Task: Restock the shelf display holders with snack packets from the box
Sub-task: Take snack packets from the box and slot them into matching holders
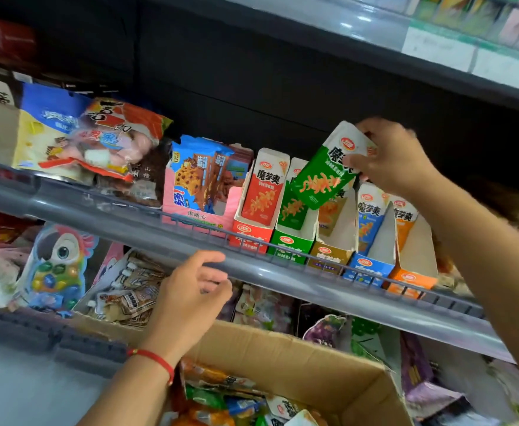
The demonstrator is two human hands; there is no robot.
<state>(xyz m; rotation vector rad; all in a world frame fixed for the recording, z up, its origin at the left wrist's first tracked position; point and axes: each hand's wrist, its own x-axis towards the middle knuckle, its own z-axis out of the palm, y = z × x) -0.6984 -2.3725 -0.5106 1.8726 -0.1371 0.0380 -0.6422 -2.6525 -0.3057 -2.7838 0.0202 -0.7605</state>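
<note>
My right hand (396, 158) grips a green snack packet (322, 176) by its white top, tilted above the green display holder (292, 244). Beside it on the shelf stand a red holder (252, 235), a brown-gold holder (328, 256), a blue holder (365, 269) and an orange holder (411, 278), each with packets inside. My left hand (190, 296) rests with curled fingers on the grey shelf rail (129, 222). Below, an open cardboard box (328, 364) holds several mixed packets (221, 398).
A pink biscuit display box (199, 192) and large snack bags (92, 139) fill the shelf's left part. The lower shelf holds a parrot-shaped toy pack (58, 265) and pouches (132, 290). An upper shelf (436, 47) overhangs at top right.
</note>
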